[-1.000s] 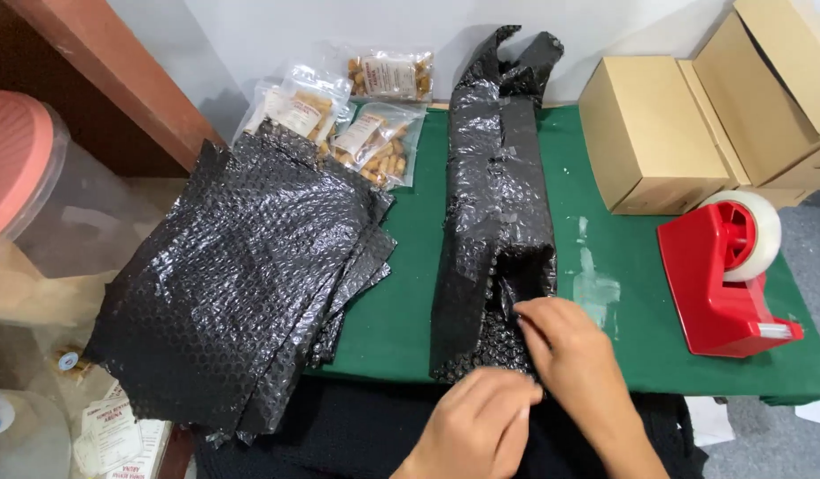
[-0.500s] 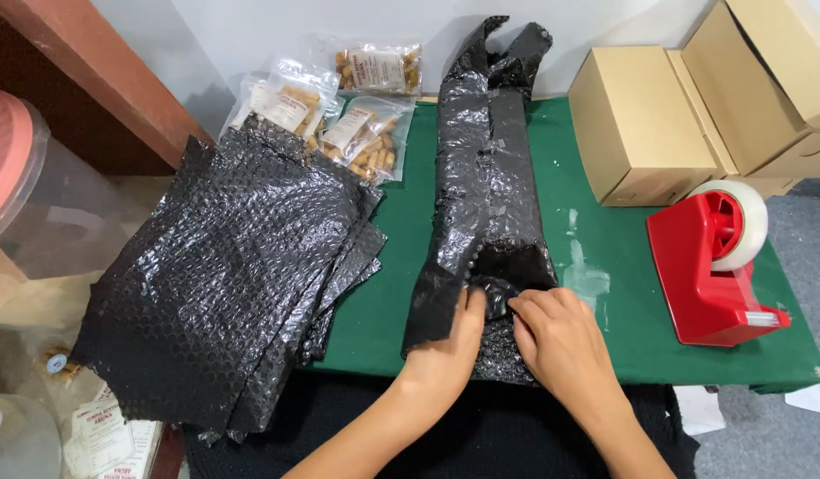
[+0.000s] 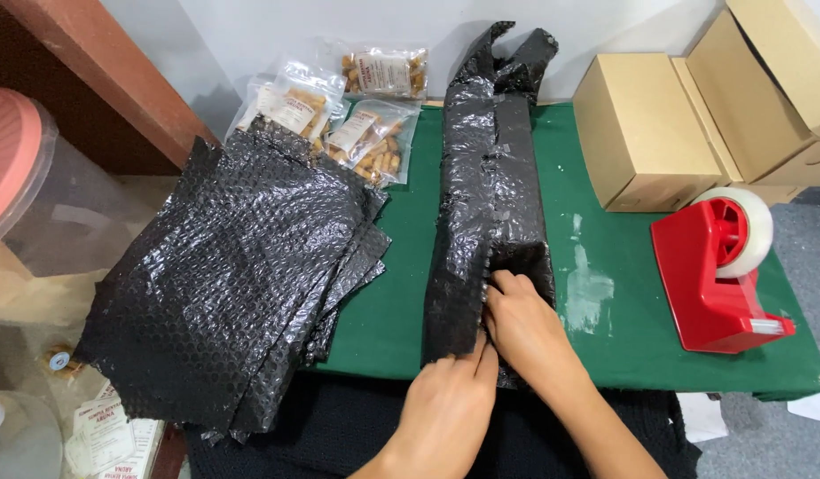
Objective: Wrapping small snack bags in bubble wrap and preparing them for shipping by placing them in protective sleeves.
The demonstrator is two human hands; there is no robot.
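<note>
Long black bubble-wrap bundle (image 3: 490,204) lies down the mid of the green desk (image 3: 605,355), far edge to near; it looks light, soft and slick, so best gripped at the near end fold. There the left hand (image 3: 450,412) and right hand (image 3: 525,328) press and pinch the wrap. Stack of black bubble-wrap sheets (image 3: 241,275) hangs over the left edge, cardboard boxes (image 3: 645,133) sit at the far right corner, red tape dispenser (image 3: 720,266) at the right edge, snack packets (image 3: 357,115) far left; nothing blocks the hands.

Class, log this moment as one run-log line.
left hand: pressing near end of black bubble-wrap bundle | right hand: gripping same end | left: stack of bubble-wrap sheets | right: red tape dispenser
</note>
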